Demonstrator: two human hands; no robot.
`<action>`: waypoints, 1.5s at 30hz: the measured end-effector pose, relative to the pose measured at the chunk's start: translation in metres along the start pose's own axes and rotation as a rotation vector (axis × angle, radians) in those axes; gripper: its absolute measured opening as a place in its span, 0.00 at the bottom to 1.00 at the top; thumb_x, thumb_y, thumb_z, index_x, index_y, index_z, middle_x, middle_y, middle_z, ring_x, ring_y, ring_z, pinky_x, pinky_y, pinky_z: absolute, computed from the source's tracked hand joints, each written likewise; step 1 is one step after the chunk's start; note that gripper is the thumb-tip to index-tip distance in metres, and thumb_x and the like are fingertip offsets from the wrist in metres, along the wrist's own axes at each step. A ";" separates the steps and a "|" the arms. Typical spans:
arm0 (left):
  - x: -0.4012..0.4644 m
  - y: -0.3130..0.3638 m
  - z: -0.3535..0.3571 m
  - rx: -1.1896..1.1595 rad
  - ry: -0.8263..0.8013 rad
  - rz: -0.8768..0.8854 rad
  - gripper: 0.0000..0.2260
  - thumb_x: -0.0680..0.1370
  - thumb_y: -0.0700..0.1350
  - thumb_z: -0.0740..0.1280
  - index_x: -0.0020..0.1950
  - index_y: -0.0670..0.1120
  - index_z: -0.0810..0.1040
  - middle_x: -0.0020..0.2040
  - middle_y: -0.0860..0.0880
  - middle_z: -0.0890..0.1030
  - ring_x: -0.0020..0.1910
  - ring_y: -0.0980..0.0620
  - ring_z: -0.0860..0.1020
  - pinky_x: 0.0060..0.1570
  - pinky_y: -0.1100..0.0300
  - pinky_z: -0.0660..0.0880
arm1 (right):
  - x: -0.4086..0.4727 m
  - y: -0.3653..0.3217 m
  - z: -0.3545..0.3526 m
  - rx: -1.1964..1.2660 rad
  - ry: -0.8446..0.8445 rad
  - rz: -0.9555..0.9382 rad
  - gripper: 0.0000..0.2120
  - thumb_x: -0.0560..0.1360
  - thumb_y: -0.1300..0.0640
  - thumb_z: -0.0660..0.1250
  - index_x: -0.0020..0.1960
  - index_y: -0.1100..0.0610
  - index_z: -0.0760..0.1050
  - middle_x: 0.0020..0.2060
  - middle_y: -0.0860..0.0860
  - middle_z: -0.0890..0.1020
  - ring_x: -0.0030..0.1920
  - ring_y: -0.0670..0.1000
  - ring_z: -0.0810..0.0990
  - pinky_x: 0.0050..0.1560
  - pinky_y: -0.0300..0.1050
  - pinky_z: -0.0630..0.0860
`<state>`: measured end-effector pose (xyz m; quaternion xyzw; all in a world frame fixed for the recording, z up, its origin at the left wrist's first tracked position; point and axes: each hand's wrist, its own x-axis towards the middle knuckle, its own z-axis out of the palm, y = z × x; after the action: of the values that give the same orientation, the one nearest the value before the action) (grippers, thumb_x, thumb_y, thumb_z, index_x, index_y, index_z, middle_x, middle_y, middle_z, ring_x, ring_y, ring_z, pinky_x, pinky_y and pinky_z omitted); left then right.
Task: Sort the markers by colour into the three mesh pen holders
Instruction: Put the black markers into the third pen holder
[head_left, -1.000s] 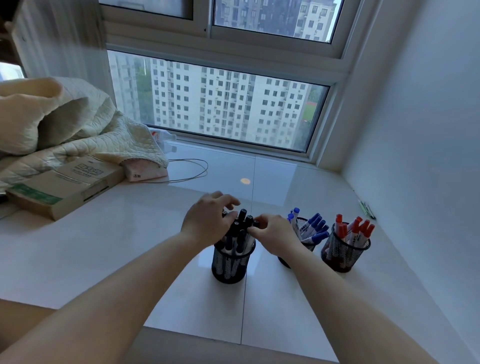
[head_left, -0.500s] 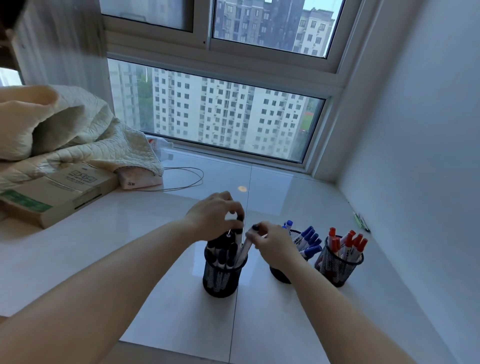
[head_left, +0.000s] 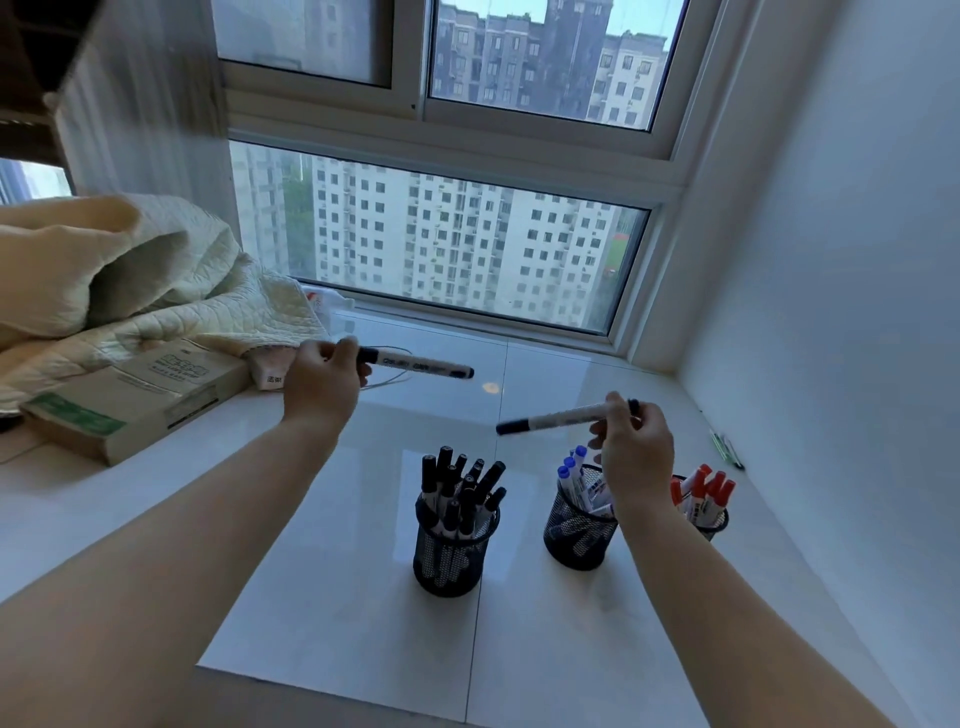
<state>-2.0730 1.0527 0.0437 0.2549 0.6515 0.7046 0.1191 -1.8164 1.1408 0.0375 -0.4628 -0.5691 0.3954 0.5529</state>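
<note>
So both hands are up above the white sill (head_left: 322, 561), each pinching one black-capped marker. Left hand (head_left: 319, 382) has its fingers curled round the cap end of a marker (head_left: 415, 364) that sticks out sideways to the right, near the quilt. Right hand (head_left: 631, 449) grips the other marker (head_left: 556, 418) by one end, with its dark tip pointing left toward the middle, hovering over the pen holders.

Down on the sill, three black mesh holders stand in a row. Leftmost holder (head_left: 451, 556) is packed with black markers (head_left: 460, 488), caps up. Middle holder (head_left: 577, 530) has the blue markers (head_left: 571, 470) (partly hidden behind the right wrist). Rightmost holder (head_left: 714, 525) has the red markers (head_left: 704, 486) and is mostly covered by the arm.

Off to the left there's a rumpled quilt (head_left: 130, 280) draped over a cardboard box (head_left: 135, 400), and a thin wire (head_left: 387, 382) loops on the sill behind the left hand. Something small and green (head_left: 727, 449) lies by the right wall; can't tell what it is.
</note>
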 end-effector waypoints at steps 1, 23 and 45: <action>-0.002 -0.003 -0.001 -0.095 0.013 -0.104 0.08 0.77 0.47 0.59 0.44 0.43 0.73 0.30 0.50 0.78 0.30 0.54 0.73 0.30 0.62 0.69 | -0.001 0.000 0.000 0.075 0.015 0.089 0.08 0.78 0.52 0.60 0.48 0.57 0.71 0.33 0.51 0.78 0.30 0.47 0.76 0.31 0.39 0.72; -0.050 -0.031 -0.005 -0.054 -0.391 -0.253 0.04 0.80 0.46 0.59 0.47 0.49 0.71 0.45 0.53 0.83 0.48 0.55 0.79 0.46 0.57 0.73 | -0.031 0.022 0.030 -0.097 -0.355 0.261 0.08 0.78 0.57 0.60 0.49 0.60 0.76 0.39 0.51 0.80 0.41 0.49 0.79 0.41 0.42 0.77; -0.073 -0.044 -0.007 0.350 -0.413 0.010 0.05 0.76 0.49 0.64 0.40 0.54 0.72 0.39 0.54 0.80 0.37 0.61 0.79 0.38 0.66 0.70 | -0.046 0.048 0.048 -0.525 -0.424 -0.225 0.05 0.76 0.58 0.63 0.48 0.56 0.78 0.37 0.53 0.83 0.35 0.51 0.78 0.38 0.44 0.72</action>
<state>-2.0223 1.0153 -0.0143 0.4132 0.7239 0.5150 0.2002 -1.8613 1.1122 -0.0248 -0.4312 -0.8006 0.2598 0.3248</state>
